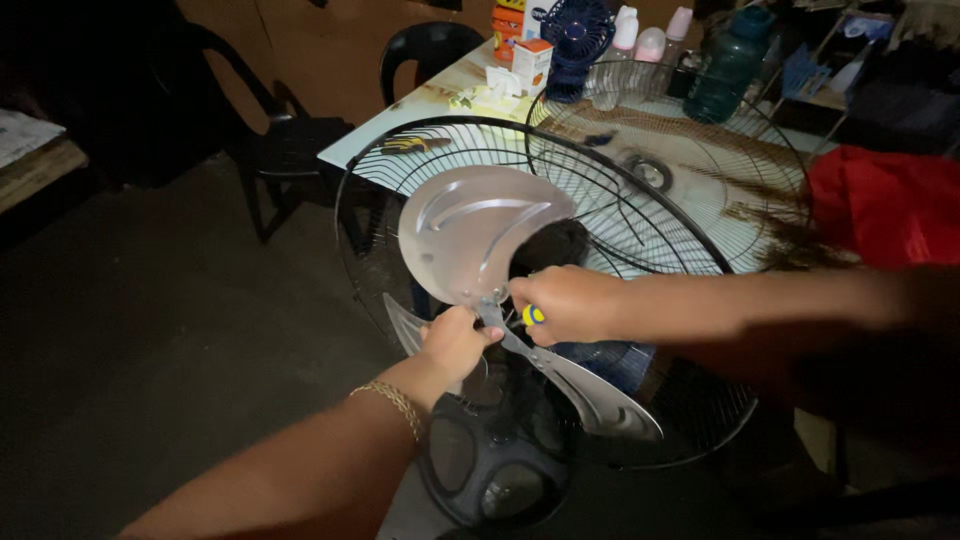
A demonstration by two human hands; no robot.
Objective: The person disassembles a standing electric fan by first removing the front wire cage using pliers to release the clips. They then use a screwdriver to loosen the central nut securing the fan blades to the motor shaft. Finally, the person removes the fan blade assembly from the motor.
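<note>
A large fan with metal blades (478,232) stands in front of me, its black rear wire guard (640,225) behind the blades. My left hand (455,340), with a gold bracelet on the wrist, grips the blade hub at the centre. My right hand (560,303) is closed around a tool with a yellow and blue handle (533,315), pressed at the hub. The tool's tip is hidden by my fingers. A second blade (590,392) points down to the right. The fan's dark motor housing and base (495,465) sit below my left arm.
A loose front wire guard (690,150) lies on a white table (400,125) behind the fan. Boxes, bottles, a small blue fan (578,35) and a green jug (728,68) crowd the table's far end. Black chairs (285,130) stand to the left. Red cloth (885,205) is at right.
</note>
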